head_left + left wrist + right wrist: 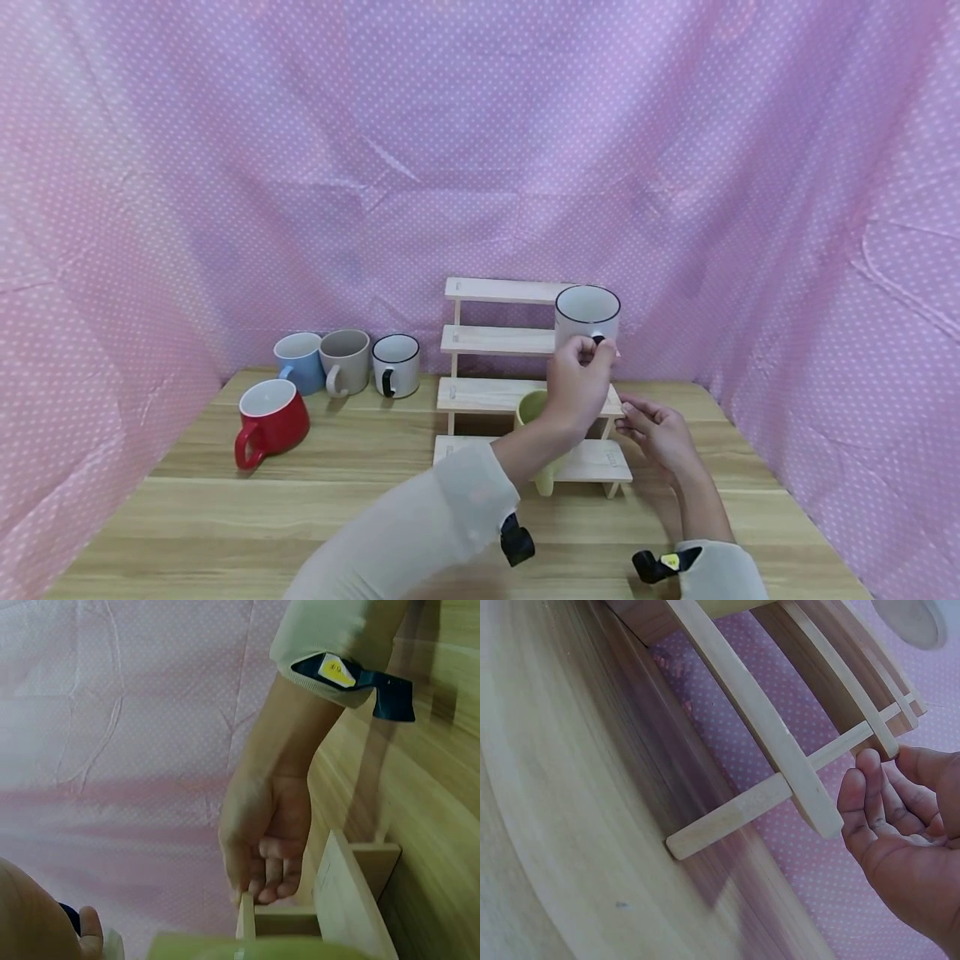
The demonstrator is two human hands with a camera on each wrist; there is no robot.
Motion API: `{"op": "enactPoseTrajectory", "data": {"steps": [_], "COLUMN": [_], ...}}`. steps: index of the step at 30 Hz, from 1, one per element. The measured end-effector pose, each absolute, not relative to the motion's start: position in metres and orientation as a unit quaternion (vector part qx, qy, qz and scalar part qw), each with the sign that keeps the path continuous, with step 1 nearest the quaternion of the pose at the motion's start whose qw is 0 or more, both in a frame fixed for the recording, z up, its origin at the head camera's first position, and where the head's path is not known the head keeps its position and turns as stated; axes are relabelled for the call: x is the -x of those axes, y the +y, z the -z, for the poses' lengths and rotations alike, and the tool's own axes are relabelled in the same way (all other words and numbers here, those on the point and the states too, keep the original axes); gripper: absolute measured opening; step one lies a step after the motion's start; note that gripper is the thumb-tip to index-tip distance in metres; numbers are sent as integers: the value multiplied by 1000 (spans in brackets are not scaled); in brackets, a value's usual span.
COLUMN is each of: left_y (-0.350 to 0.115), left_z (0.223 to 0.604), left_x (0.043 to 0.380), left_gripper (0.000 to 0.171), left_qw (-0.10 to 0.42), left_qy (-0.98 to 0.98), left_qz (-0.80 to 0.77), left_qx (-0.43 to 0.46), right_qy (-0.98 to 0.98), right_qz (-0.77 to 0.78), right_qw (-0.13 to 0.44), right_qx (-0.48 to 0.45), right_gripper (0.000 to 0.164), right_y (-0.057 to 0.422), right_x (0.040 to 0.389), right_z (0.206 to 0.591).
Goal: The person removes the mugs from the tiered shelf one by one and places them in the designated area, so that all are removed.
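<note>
My left hand [579,385] pinches the black handle of a white mug [588,306] with a dark rim, held upright over the right side of a stepped wooden shelf [487,393]. At the shelf's right end, my right hand [662,435] grips the tip of a middle board [847,694] between thumb and fingers. A yellow-green mug [532,407] stands on the lowest step, handle toward me, partly hidden by the left forearm. The left wrist view shows the right hand [266,832] at the board's end, with part of the left hand [37,919] low in the corner.
Left of the shelf, a blue mug [302,367], a grey-beige mug [352,358] and another white dark-rimmed mug [405,375] stand in a row. A red mug [285,425] is nearer me on the wooden table [360,533]. Pink dotted cloth [480,167] hangs around the table.
</note>
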State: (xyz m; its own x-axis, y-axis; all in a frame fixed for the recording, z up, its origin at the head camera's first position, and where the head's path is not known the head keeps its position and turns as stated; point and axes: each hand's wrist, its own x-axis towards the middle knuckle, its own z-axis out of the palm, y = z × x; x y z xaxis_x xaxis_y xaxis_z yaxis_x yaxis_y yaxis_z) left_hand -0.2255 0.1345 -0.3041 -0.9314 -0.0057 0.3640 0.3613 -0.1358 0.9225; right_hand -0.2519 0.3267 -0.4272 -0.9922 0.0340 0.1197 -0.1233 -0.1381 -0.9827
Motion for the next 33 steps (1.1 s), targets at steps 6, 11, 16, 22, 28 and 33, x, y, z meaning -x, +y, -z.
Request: {"op": "enactPoseTrajectory", "data": {"steps": [6, 11, 16, 22, 28, 33], "left_y": [113, 89, 62, 32, 4, -18], "left_z": [299, 294, 294, 298, 301, 305], "left_x": [233, 238, 243, 251, 255, 255], "left_gripper": [21, 20, 21, 22, 21, 20], "left_qw": [116, 102, 104, 138, 145, 141], "left_qy": [-627, -619, -631, -652, -650, -649], "left_qz": [755, 763, 752, 729, 729, 733], "left_qx": [152, 158, 158, 158, 158, 151], "right_qy": [-654, -647, -644, -634, -639, -648], "right_qz": [-753, -759, -760, -768, -764, -758], "right_qw": [56, 59, 60, 56, 58, 61], "right_qx": [-36, -47, -56, -72, -67, -45], "right_gripper": [37, 30, 29, 24, 23, 34], "right_y": [325, 325, 326, 328, 328, 326], "right_x": [251, 251, 252, 254, 255, 255], "right_z": [426, 427, 429, 432, 432, 431]}}
